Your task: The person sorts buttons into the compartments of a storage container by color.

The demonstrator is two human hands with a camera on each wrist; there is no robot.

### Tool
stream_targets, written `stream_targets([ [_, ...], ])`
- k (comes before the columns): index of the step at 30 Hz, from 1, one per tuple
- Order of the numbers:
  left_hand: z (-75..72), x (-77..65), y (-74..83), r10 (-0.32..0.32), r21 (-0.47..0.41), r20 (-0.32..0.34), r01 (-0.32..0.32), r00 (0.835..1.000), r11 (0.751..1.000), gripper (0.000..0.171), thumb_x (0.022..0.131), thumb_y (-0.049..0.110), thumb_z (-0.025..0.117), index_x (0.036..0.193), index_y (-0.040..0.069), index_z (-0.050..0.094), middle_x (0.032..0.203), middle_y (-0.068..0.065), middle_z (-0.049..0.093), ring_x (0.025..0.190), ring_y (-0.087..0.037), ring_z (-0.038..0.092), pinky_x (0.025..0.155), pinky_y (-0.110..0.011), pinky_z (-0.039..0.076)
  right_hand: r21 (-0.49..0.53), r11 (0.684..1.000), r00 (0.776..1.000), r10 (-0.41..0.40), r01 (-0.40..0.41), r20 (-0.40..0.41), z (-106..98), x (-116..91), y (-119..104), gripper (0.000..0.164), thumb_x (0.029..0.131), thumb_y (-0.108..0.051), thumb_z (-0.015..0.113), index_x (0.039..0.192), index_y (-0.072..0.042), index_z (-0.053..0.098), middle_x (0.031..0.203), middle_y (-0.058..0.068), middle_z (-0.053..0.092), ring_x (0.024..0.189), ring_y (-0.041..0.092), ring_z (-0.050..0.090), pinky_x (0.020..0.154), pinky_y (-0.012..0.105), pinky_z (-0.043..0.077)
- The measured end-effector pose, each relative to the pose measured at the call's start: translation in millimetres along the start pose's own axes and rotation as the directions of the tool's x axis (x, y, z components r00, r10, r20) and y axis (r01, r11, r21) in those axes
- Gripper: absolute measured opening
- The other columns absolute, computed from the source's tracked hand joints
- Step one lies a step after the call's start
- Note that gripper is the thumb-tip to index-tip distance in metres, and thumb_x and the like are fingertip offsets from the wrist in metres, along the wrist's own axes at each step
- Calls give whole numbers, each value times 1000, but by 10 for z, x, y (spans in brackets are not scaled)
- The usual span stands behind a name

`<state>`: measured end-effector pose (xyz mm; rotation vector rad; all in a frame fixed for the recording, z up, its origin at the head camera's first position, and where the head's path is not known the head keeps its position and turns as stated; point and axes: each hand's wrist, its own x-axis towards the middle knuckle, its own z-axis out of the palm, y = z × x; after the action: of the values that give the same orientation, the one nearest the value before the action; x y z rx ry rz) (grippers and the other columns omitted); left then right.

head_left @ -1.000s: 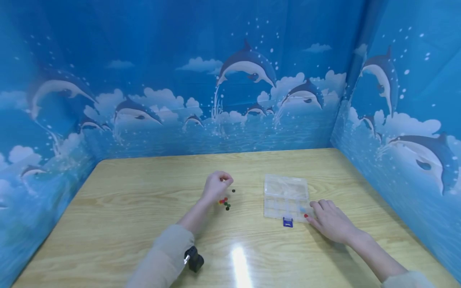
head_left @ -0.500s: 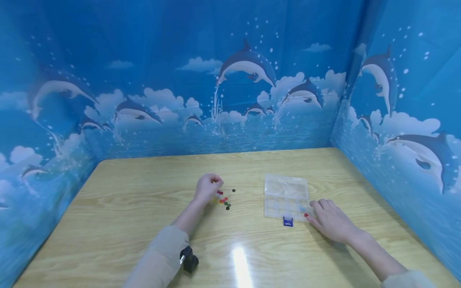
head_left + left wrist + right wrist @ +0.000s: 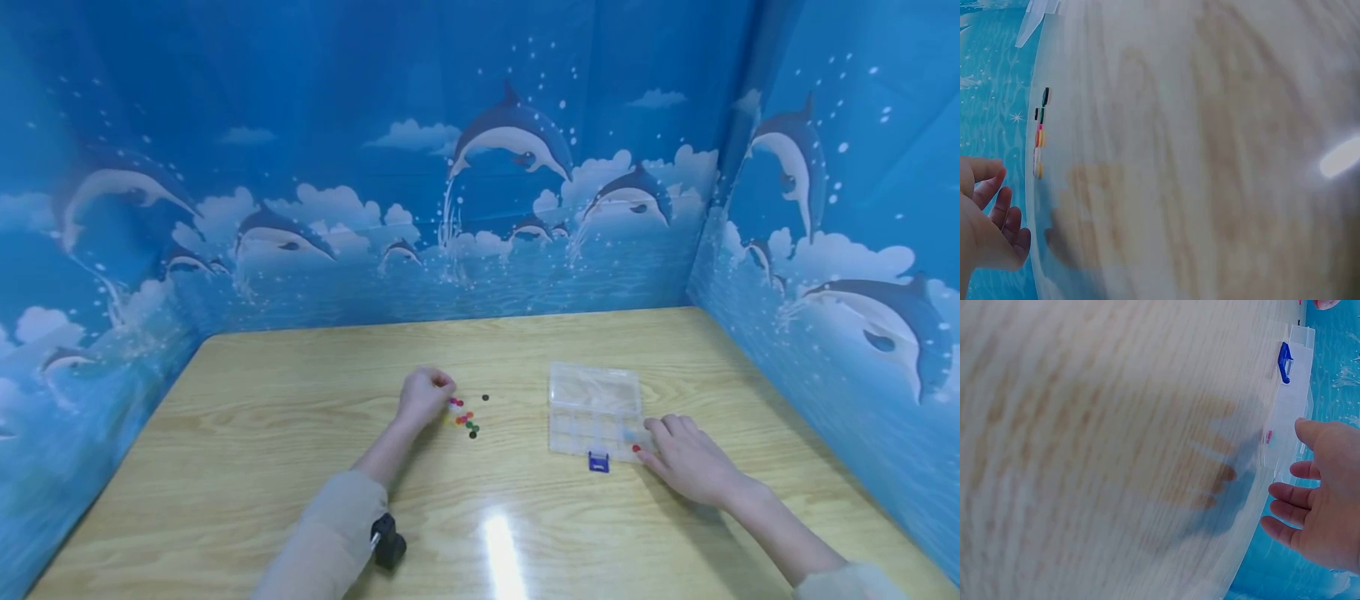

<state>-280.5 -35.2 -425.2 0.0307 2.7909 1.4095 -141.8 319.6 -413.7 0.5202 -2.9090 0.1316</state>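
Observation:
Small round button-like pieces in red, pink, orange, yellow and dark green lie in a loose cluster on the table. A single black one lies behind them to the right. My left hand hovers just left of the cluster, thumb and index fingertips close together; I cannot tell whether a tiny piece is between them. A clear divided box lies with its lid folded back and its blue latch toward me. At its right edge my right hand rests, fingers extended, thumb beside a red piece at the box's front-right corner.
The wood-grain table is bordered by a blue dolphin-print curtain at the back and sides. A black clamp-like device sits at the left sleeve. Bright glare shines on the table in front.
My left hand has moved left and slightly toward me, uncovering more pieces at the back of the cluster. The right hand and box have stayed in place.

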Motion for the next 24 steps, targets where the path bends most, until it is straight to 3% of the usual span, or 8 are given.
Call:
stream_targets([
  [9, 92, 3, -17, -41, 61, 57, 37, 998, 997, 5, 82, 8, 64, 84, 5, 68, 75, -4, 62, 62, -14, 54, 51, -23, 44, 3, 1000, 1000, 1, -1, 13, -10, -2, -3, 43, 87, -24, 63, 113, 8, 51, 102, 21, 55, 97, 39, 51, 83, 51, 43],
  [19, 112, 19, -40, -27, 157, 39, 21, 999, 987, 4, 80, 14, 69, 80, 10, 71, 77, 0, 64, 82, -20, 50, 77, -37, 39, -6, 1000, 1000, -9, 9, 10, -20, -2, -8, 42, 87, -23, 63, 112, 9, 51, 102, 21, 55, 98, 39, 51, 84, 51, 43],
  [24, 136, 34, -63, -44, 156, 30, 39, 999, 987, 4, 80, 15, 70, 79, 12, 71, 75, 2, 63, 83, -20, 48, 79, -39, 36, -7, 1000, 1000, -6, 6, 9, -21, -3, -4, 42, 86, -22, 64, 112, 9, 51, 102, 21, 55, 97, 39, 51, 83, 51, 43],
])
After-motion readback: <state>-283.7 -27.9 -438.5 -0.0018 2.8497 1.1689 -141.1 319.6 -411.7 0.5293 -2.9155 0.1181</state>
